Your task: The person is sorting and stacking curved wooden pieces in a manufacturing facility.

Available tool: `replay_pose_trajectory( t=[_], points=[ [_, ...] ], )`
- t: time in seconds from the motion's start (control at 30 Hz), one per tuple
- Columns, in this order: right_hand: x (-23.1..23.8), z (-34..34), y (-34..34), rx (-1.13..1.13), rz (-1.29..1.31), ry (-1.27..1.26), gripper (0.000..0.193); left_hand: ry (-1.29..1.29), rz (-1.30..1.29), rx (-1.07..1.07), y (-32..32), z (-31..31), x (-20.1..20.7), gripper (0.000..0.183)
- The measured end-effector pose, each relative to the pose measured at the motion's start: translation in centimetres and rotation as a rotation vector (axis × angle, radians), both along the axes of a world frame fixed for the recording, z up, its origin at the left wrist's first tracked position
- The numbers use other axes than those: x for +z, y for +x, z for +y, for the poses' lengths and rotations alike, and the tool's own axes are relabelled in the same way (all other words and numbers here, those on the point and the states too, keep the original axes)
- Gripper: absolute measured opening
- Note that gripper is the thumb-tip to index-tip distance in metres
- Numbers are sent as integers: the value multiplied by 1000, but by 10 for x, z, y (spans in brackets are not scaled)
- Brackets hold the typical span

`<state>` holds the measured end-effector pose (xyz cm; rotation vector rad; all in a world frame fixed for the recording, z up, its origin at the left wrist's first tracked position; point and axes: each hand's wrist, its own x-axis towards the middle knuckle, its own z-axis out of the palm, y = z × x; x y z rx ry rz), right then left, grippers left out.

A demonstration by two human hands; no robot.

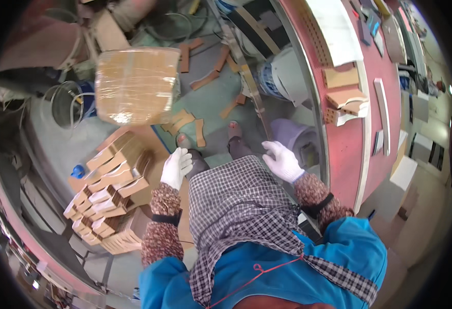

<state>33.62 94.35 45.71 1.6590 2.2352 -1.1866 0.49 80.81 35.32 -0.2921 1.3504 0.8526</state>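
My left hand [176, 168], in a white knit glove, hangs beside my left thigh with its fingers loosely bent and slightly apart. It holds nothing and is nearest to the stacked wooden pieces on the left. Those cut wooden pieces [114, 170] have curved edges and lie in several rows. My right hand [282, 160], gloved the same way, is raised near the red table's edge, thumb and fingers apart and nothing in it. A checked apron [236, 190] covers my lap between the two hands.
A box wrapped in clear film [136, 85] stands ahead on the left. Wood offcuts [182, 122] litter the floor by my feet. The red table [342, 154] on the right carries drilled wooden blocks [345, 98] and a white strip [382, 116]. A purple roll [293, 136] sits below its edge.
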Motion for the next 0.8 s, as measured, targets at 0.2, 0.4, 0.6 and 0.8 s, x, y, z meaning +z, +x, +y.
replay_pose_trajectory(
  t=[0.2, 0.4, 0.6, 0.8],
  points=[
    [-161, -10, 85, -344, -175, -71, 41, -96, 20, -189, 47, -20, -120, 59],
    [-279, 28, 128, -480, -257, 66, 42, 357, 556, -530, 10, -82, -319, 29],
    [-387, 77, 152, -1001, -17, -54, 45, 224, 887, -820, 13, -59, -402, 61],
    [-496, 108, 193, -508, -54, 389, 39, 395, 1207, -1334, 83, -13, -440, 106]
  ],
)
